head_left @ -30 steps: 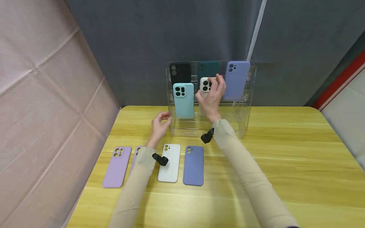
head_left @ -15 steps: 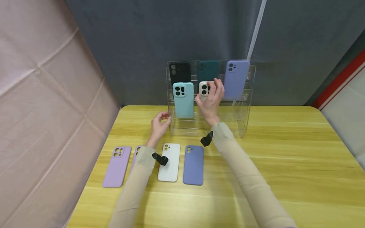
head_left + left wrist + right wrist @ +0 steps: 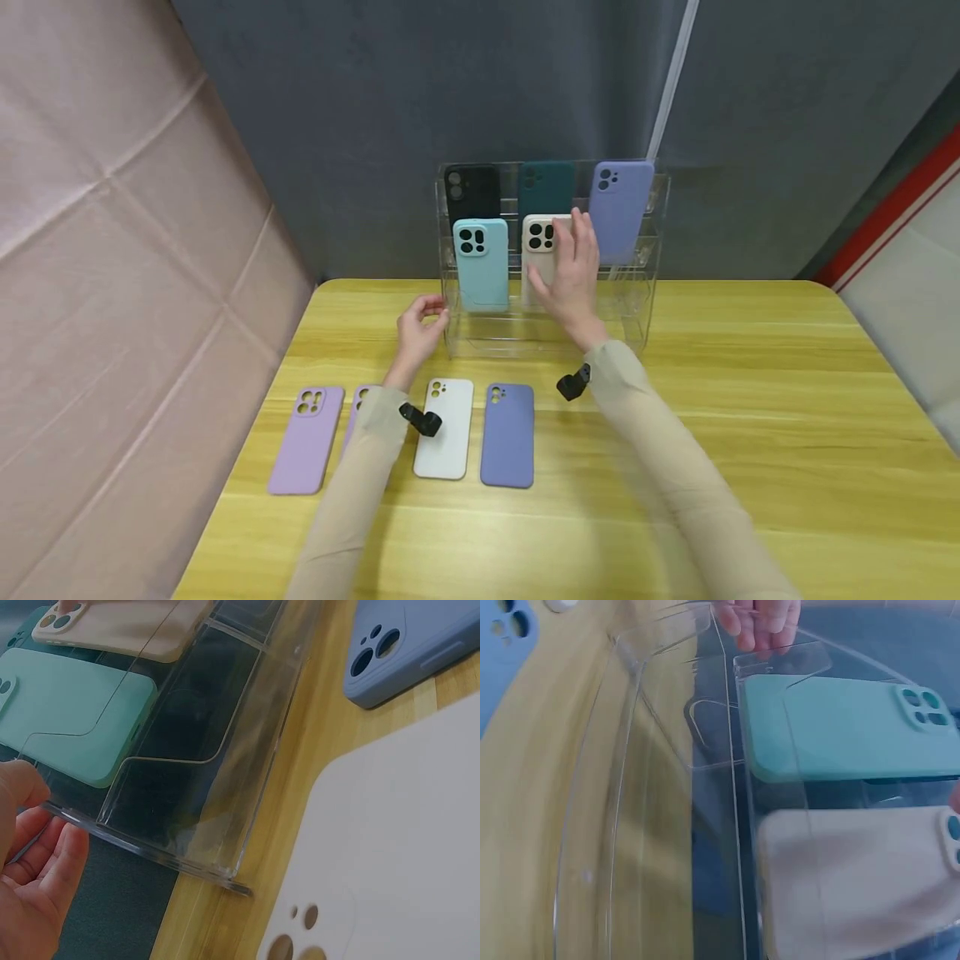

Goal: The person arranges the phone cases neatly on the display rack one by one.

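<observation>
My left hand (image 3: 420,337) grips the left edge of a clear acrylic display stand (image 3: 161,859), thumb on one side and fingers on the other in the left wrist view. My right hand (image 3: 572,283) is in front of a cream phone case (image 3: 536,268) standing in the middle tier, its fingers extended over the case's right side and its thumb off the edge. Left of it stands a turquoise phone case (image 3: 483,275). The right wrist view shows both cases leaning behind the clear lip, with only a sliver of the right hand at the edge.
Black (image 3: 474,192), dark green (image 3: 546,187) and lilac-blue (image 3: 621,212) cases stand in the top tier. On the wooden table (image 3: 750,375) lie a purple case (image 3: 306,446), one partly hidden by the left arm, a white case (image 3: 453,442) and a blue-violet case (image 3: 507,437).
The cream case has come down into the stand's middle tier. My right hand has loosened from it, its fingers straightening and its wrist shifting right. The left hand stays put.
</observation>
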